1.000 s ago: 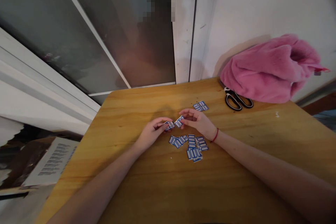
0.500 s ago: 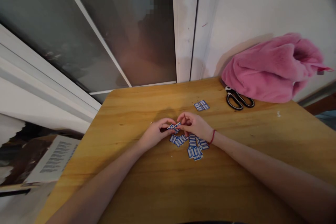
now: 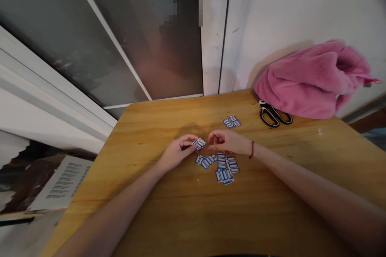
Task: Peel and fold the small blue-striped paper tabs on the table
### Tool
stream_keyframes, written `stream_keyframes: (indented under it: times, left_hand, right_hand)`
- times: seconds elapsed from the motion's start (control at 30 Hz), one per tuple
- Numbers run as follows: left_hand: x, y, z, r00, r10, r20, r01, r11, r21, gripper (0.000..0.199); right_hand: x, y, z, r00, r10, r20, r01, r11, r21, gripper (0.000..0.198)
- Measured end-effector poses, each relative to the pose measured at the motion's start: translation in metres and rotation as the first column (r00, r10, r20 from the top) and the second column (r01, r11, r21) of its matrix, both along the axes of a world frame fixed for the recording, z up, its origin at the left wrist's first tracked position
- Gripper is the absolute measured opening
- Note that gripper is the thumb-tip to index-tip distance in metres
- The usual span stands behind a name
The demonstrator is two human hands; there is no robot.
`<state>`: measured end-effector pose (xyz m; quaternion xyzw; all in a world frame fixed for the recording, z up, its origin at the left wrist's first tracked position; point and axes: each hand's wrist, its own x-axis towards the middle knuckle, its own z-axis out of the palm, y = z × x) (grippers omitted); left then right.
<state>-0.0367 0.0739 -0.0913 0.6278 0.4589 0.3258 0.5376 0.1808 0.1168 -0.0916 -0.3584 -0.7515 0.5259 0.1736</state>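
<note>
I note from my remote post: loose blue-and-white cards (image 3: pixel 223 174) lie nearest, on the wooden table (image 3: pixel 169 217). Beyond them, the left hand (image 3: pixel 175 152) pinches a small stack (image 3: pixel 200 143) between thumb and fingers. The right hand (image 3: pixel 231 141) sits half-curled just beside it, thumb apart from fingertips, nothing visible within. I judge the cards light, thin, slippery, best gripped by edges. Farther off: another card group (image 3: pixel 232 121), then scissors (image 3: pixel 273 115).
</note>
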Motion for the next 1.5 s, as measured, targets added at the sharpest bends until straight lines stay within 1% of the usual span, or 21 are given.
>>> stream_keyframes:
  times: [0.07, 0.13, 0.17, 0.2, 0.27, 0.37, 0.43, 0.53, 0.63, 0.7, 0.77, 0.83, 0.87, 0.97, 1.03, 1.1, 1.2, 1.3, 1.4, 1.5]
  left_hand:
    - [0.000, 0.001, 0.000, 0.999, 0.000, 0.052, 0.002, 0.999, -0.037, 0.027]
    - [0.000, 0.001, -0.001, 0.997, -0.013, 0.081, 0.017, 0.999, -0.048, 0.027]
    - [-0.001, 0.001, -0.001, 0.996, -0.022, 0.092, 0.026, 0.999, -0.047, 0.027]
    - [-0.001, 0.001, -0.001, 0.994, -0.031, 0.101, 0.036, 0.998, -0.044, 0.028]
    - [-0.001, 0.000, 0.000, 0.993, -0.044, 0.113, 0.048, 0.998, -0.036, 0.030]
    - [-0.001, -0.002, 0.003, 0.992, -0.051, 0.119, 0.055, 0.998, -0.028, 0.037]
    - [0.000, -0.003, 0.004, 0.992, -0.057, 0.114, 0.059, 0.998, -0.017, 0.041]
    - [0.000, -0.004, 0.007, 0.994, -0.068, 0.086, 0.067, 0.998, 0.014, 0.040]
    - [0.001, -0.006, 0.009, 0.996, -0.075, 0.047, 0.073, 0.996, 0.051, 0.036]
    - [0.001, -0.006, 0.009, 0.997, -0.074, 0.034, 0.071, 0.996, 0.061, 0.031]
    - [0.000, -0.005, 0.009, 0.997, -0.065, 0.032, 0.063, 0.996, 0.065, 0.028]
    - [0.000, -0.004, 0.008, 0.998, -0.060, 0.032, 0.057, 0.996, 0.068, 0.027]
    - [0.000, -0.004, 0.007, 0.998, -0.060, 0.028, 0.058, 0.996, 0.070, 0.027]
    - [0.000, -0.005, 0.007, 0.997, -0.074, -0.005, 0.074, 0.994, 0.077, 0.028]
    - [0.001, -0.006, 0.008, 0.996, -0.090, -0.027, 0.092, 0.992, 0.084, 0.030]
    - [0.002, -0.007, 0.008, 0.994, -0.107, -0.036, 0.110, 0.990, 0.088, 0.033]
    - [0.002, -0.007, 0.008, 0.990, -0.135, -0.033, 0.137, 0.989, 0.057, 0.031]
    - [0.000, -0.005, 0.007, 0.984, -0.177, -0.036, 0.178, 0.984, 0.010, 0.027]
    - [-0.003, -0.003, 0.008, 0.976, -0.214, -0.041, 0.214, 0.977, -0.005, 0.030]
    - [-0.003, -0.002, 0.011, 0.970, -0.240, -0.044, 0.239, 0.971, -0.016, 0.031]
  right_hand:
    - [0.003, -0.001, 0.007, 0.987, 0.090, 0.130, -0.110, 0.981, 0.157, 0.038]
    - [0.002, -0.007, 0.014, 0.960, 0.136, 0.245, -0.211, 0.925, 0.315, 0.036]
    - [0.000, -0.010, 0.017, 0.949, 0.137, 0.285, -0.238, 0.902, 0.361, 0.036]
    - [-0.002, -0.014, 0.018, 0.941, 0.120, 0.317, -0.244, 0.890, 0.386, 0.036]
    - [-0.005, -0.018, 0.020, 0.930, 0.091, 0.355, -0.241, 0.882, 0.405, 0.036]
    - [-0.007, -0.020, 0.017, 0.922, 0.088, 0.378, -0.245, 0.887, 0.391, 0.035]
    - [-0.007, -0.018, 0.016, 0.926, 0.096, 0.365, -0.244, 0.890, 0.386, 0.034]
    - [-0.006, -0.016, 0.015, 0.939, 0.123, 0.320, -0.243, 0.897, 0.369, 0.031]
    - [-0.005, -0.015, 0.016, 0.947, 0.160, 0.277, -0.247, 0.916, 0.317, 0.024]
    - [-0.004, -0.012, 0.017, 0.952, 0.198, 0.233, -0.252, 0.939, 0.233, 0.020]
    - [-0.002, -0.009, 0.017, 0.957, 0.248, 0.153, -0.264, 0.960, 0.097, 0.019]
    - [0.000, -0.006, 0.016, 0.961, 0.273, 0.043, -0.270, 0.961, -0.057, 0.019]
    - [0.001, -0.004, 0.014, 0.964, 0.264, -0.008, -0.263, 0.957, -0.123, 0.019]
    - [0.001, 0.000, 0.009, 0.981, 0.150, -0.122, -0.177, 0.950, -0.257, 0.022]
    - [-0.001, 0.000, 0.004, 0.982, 0.039, -0.183, -0.092, 0.952, -0.292, 0.027]
    - [-0.003, 0.000, 0.000, 0.973, -0.038, -0.229, -0.030, 0.956, -0.290, 0.033]
    - [-0.007, -0.004, -0.004, 0.962, -0.114, -0.250, 0.052, 0.969, -0.242, 0.034]
    - [-0.012, -0.011, -0.005, 0.945, -0.188, -0.267, 0.143, 0.974, -0.177, 0.031]
    - [-0.017, -0.018, -0.004, 0.924, -0.250, -0.289, 0.228, 0.968, -0.107, 0.027]
    - [-0.020, -0.024, -0.003, 0.926, -0.274, -0.261, 0.284, 0.959, 0.000, 0.022]
